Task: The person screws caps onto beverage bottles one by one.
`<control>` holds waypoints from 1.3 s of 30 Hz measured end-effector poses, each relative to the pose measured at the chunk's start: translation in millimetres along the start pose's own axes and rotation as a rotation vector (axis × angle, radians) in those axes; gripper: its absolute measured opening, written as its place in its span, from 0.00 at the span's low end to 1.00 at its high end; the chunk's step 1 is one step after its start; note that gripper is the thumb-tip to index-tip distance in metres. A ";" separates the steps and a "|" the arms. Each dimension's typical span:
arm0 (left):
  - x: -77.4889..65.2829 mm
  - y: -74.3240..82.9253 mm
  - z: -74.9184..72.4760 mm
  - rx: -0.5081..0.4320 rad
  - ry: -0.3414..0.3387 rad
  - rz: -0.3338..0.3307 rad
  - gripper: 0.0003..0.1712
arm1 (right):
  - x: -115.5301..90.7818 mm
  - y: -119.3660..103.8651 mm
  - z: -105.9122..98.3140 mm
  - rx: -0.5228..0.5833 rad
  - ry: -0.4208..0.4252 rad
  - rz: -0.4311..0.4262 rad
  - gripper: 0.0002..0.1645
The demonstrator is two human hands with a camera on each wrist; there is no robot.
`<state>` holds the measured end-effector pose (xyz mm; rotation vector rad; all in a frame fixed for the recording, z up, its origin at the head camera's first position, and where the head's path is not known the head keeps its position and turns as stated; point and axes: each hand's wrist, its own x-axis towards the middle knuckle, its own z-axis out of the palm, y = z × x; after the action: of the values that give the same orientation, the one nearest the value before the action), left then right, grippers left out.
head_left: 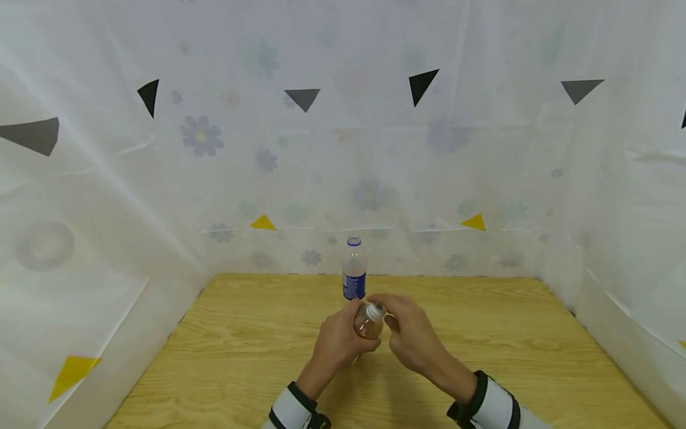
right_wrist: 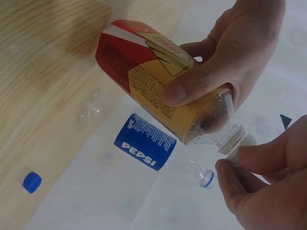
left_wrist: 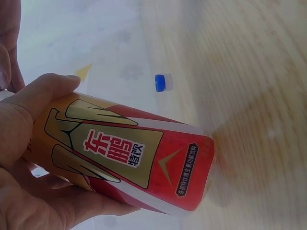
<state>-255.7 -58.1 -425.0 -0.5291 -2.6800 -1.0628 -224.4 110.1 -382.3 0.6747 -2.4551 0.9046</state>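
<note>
My left hand (head_left: pixel 339 338) grips a red and gold drink bottle (left_wrist: pixel 129 153) round its body, above the wooden table. The bottle is tilted in the right wrist view, its clear shoulder and neck towards my other hand. Thumb and forefinger of my right hand (head_left: pixel 411 335) pinch a whitish cap (right_wrist: pixel 247 140) at the bottle's mouth. Whether the cap is loose from the neck I cannot tell. Just beyond both hands stands an upright, uncapped clear bottle with a blue Pepsi label (right_wrist: pixel 146 143), its lower end hidden in the head view.
A blue bottle cap (right_wrist: pixel 32 182) lies on the wooden table (head_left: pixel 257 345), apart from both bottles. White sheeting (head_left: pixel 332 167) with flower prints and black, grey and yellow triangles rises behind the table and along both sides.
</note>
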 end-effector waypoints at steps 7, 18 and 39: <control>0.5 -0.4 0.4 -0.001 0.000 0.007 0.31 | 0.1 4.4 2.5 0.008 0.032 -0.042 0.29; 0.8 -1.3 1.9 0.021 -0.001 0.012 0.32 | -1.7 3.7 3.5 0.015 0.041 -0.038 0.28; -0.5 -0.1 0.5 0.020 -0.007 0.007 0.30 | -3.1 2.6 6.3 0.000 0.073 0.040 0.14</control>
<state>-255.3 -58.0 -425.6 -0.5390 -2.6901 -1.0334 -224.9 108.4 -389.6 0.5840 -2.4121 0.9282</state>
